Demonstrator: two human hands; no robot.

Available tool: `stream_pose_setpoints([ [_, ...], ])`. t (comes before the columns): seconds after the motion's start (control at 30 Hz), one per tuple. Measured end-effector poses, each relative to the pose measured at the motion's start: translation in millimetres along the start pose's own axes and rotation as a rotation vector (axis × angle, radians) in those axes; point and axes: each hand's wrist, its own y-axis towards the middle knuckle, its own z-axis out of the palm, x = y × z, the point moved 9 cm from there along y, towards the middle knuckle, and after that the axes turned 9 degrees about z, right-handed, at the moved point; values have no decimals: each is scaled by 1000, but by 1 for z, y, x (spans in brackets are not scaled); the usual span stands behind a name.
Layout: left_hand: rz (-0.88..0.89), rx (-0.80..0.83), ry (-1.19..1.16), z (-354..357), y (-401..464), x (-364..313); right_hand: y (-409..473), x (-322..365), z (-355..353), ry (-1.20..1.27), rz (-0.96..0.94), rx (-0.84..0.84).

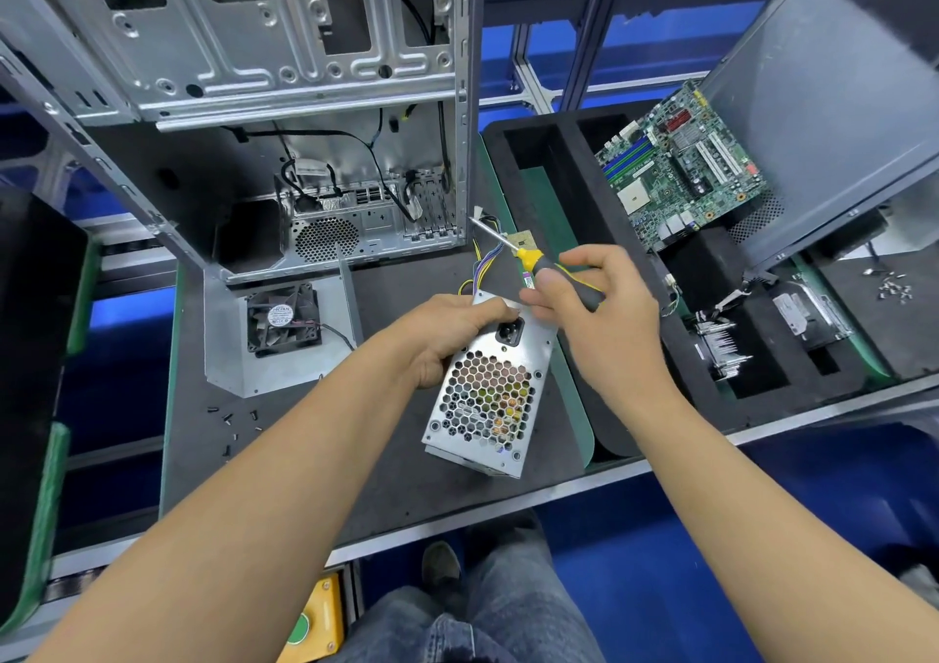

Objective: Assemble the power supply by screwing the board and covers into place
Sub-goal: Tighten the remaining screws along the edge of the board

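On the dark work mat (406, 484), both hands worked at the power supply (488, 383).
The left hand (447, 332) gripped its upper edge, fingers curled round the metal; the right hand (599, 301) pinched a yellow-and-black screwdriver (533, 261), whose tip pointed away toward the open computer case (305, 103).

Dark bench mat (396, 484), computer case (325, 194), fan bracket (274, 337), loose screws (233, 421)

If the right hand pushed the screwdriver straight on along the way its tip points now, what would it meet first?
Probably the computer case. The right hand holds the screwdriver with its tip aimed up and left, already close to the case's front right edge post. Depth is unclear from one view, so it might pass just beside it.
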Motion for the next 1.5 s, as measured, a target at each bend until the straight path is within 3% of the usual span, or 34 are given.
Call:
stream_pose_setpoints([
  [0.17,-15,-1,0,-2,0,2,3,28,-40,-23,-113,-156],
  [0.37,-16,4,-7,-1,2,2,6,48,-61,-238,-220,-257],
  [0.93,-12,-4,-3,0,-1,0,1,51,-44,-367,-268,-199],
  [1.1,-12,-8,6,-1,0,0,-2,61,-37,-396,-290,-140],
  [1.3,-15,-10,5,-1,-1,0,-6,89,-19,-551,-333,53],
  [1.5,-16,24,-43,1,-3,1,-7,103,9,-976,-362,263],
])
